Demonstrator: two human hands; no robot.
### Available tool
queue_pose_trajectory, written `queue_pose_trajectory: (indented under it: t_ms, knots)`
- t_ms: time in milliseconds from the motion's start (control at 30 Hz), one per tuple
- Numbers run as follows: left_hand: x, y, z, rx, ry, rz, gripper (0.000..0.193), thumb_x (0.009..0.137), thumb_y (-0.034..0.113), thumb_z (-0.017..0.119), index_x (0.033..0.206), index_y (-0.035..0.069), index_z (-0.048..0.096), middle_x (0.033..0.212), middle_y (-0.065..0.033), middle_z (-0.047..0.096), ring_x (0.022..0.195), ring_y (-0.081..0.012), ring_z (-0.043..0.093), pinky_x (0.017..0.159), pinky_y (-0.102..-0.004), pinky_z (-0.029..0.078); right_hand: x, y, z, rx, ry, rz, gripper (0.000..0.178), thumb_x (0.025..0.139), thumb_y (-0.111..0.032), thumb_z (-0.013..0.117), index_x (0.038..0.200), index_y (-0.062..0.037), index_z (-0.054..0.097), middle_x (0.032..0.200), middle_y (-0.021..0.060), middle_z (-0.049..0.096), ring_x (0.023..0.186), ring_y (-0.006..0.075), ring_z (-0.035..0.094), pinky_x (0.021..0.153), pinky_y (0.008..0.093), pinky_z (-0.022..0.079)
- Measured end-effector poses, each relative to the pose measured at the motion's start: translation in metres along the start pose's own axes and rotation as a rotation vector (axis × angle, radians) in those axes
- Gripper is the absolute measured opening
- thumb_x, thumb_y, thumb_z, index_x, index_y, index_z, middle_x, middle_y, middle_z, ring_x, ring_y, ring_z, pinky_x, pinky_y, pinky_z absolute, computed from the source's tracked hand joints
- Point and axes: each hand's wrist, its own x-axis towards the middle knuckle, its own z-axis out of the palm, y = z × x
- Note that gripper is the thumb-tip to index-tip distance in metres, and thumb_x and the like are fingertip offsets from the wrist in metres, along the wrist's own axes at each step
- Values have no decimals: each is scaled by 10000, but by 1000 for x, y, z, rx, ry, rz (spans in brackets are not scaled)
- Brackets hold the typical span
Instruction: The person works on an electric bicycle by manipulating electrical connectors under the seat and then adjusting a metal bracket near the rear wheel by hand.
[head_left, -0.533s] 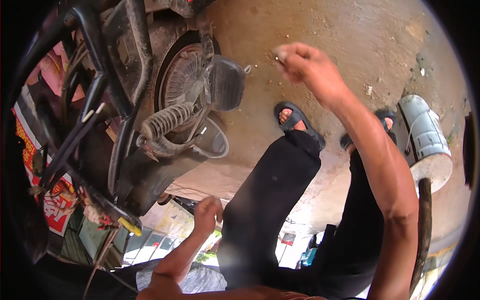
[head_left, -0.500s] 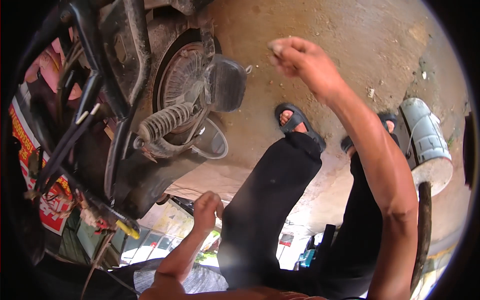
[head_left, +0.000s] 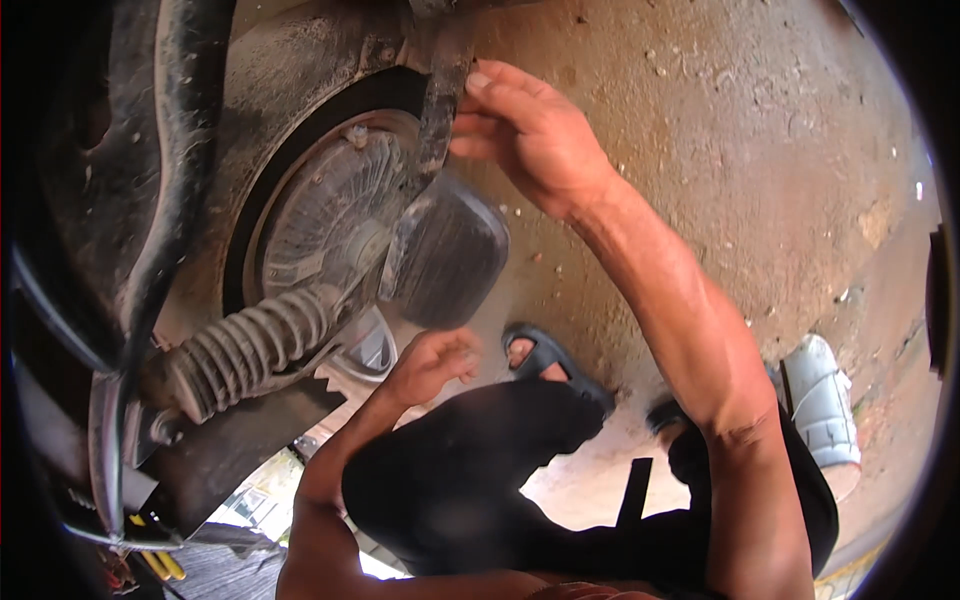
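Our L hand (head_left: 430, 365) has come up by the black pad's (head_left: 455, 255) lower edge, loosely part-open, w/ nothing seen in it. R hand (head_left: 540, 135) is now at the strut's (head_left: 438, 125) R edge; can't tell if gripping. Both closer to the wheel (head_left: 315, 215), R of frame tube (head_left: 178, 170), so we're w/in reach.

We're up on the wearer's head, left fisheye of a side-by-side pair, upright and unmirrored, staring steeply down over the legs (head_left: 430, 470) to the ground (head_left: 720, 130)! It's close in, too: the wheel (head_left: 330, 200) looms large at upper left, the arms (head_left: 685, 310) enter from below, and straight edges bow toward the rim.
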Motion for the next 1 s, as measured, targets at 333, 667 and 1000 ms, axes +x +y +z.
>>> queue_pose_trajectory:
  t_ms: [333, 667, 1000]
  knots:
    - [40, 8, 18, 127, -48, 77, 249, 957, 196, 672, 1122, 11, 647, 948, -43, 655, 860, -100, 613, 799, -274, 500, 21, 20, -25, 266, -251, 23, 118, 1031, -187, 627, 1110, -101, 641, 986, 15, 705, 902, 171, 689, 786, 330, 597]
    - [28, -1, 23, 67, -138, 193, 216, 938, 125, 697, 1106, -3, 651, 951, -55, 689, 872, -111, 633, 780, -298, 513, 28, 30, -15, 371, -300, 121, 229, 1071, -282, 542, 1098, -70, 626, 1098, 81, 725, 968, 196, 690, 792, 359, 584]
    - [35, -10, 29, 89, -154, 224, 249, 946, 165, 704, 1121, -1, 641, 958, -53, 688, 865, -109, 627, 779, -281, 504, 42, 28, -9, 388, -218, 254, 231, 1072, -240, 527, 1084, -31, 625, 1045, 93, 731, 917, 212, 721, 821, 399, 610]
